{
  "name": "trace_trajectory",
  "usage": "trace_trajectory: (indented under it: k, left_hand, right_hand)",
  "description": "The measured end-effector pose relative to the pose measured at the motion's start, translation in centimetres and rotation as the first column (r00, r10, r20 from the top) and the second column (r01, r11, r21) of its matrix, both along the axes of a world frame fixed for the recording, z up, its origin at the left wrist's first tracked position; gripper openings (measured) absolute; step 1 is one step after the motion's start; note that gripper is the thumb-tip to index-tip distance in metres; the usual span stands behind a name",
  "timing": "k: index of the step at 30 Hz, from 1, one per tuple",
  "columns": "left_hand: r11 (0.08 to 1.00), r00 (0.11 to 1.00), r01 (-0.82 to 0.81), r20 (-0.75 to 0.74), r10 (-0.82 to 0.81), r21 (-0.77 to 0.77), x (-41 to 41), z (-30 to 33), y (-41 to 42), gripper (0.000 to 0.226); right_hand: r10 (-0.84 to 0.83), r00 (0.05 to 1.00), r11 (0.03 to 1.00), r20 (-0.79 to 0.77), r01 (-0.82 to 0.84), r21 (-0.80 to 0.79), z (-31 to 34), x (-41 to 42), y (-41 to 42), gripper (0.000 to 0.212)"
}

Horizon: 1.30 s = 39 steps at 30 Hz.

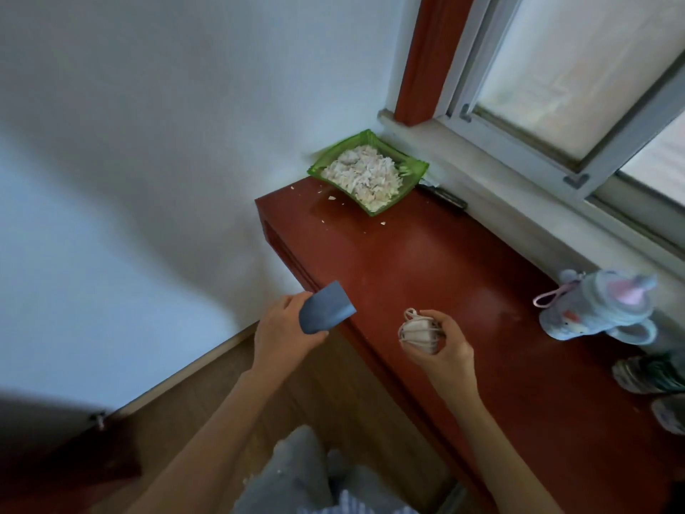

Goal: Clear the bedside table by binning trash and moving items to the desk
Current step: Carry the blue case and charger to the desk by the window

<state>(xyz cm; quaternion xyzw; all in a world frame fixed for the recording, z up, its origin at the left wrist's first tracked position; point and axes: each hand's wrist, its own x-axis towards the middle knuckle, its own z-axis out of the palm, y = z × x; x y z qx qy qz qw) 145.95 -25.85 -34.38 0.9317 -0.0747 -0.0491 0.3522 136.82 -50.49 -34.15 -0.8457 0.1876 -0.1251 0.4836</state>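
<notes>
Up front, the left hand [283, 328] curls its fingers round a small blue-grey cup [326, 309], held tilted in the air just off the near left edge of the long dark-red wooden table [426, 276]. Right of it, the right hand [441, 341] grips a white charger wound in its cord [417, 331] above the tabletop. Far back, a green glass dish of pale shells [365, 171] sits in the corner; at right lies a pastel lidded cup [600, 306].
</notes>
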Motion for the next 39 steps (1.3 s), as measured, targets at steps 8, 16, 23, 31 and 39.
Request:
trace_trajectory:
  k: [8, 16, 23, 31, 39]
  left_hand:
    - [0.978, 0.978, 0.203, -0.049, -0.201, 0.052, 10.0, -2.0, -4.0, 0.071]
    - [0.901, 0.906, 0.423, -0.073, -0.418, 0.096, 20.3, -3.2, -7.0, 0.071]
    - [0.869, 0.877, 0.480, -0.036, -0.479, 0.124, 22.9, -3.5, -11.7, 0.071]
    - [0.870, 0.872, 0.489, -0.059, -0.485, 0.063, 22.0, -3.9, -18.5, 0.069]
    - [0.857, 0.866, 0.500, -0.069, -0.496, 0.123, 23.3, -4.8, -23.7, 0.069]
  right_hand:
    - [-0.216, 0.975, 0.976, -0.058, 0.215, -0.033, -2.2, 5.2, -1.7, 0.057]
    - [-0.438, 0.895, 0.899, -0.089, 0.436, -0.039, -2.4, 11.0, -0.6, 0.058]
    - [-0.601, 0.787, 0.796, -0.141, 0.605, -0.019, -2.6, 12.1, 1.4, 0.057]
    - [-0.685, 0.712, 0.726, -0.157, 0.686, -0.054, -2.8, 11.7, 1.2, 0.055]
    - [-0.738, 0.658, 0.673, -0.150, 0.734, -0.093, -1.8, 10.4, -0.6, 0.056]
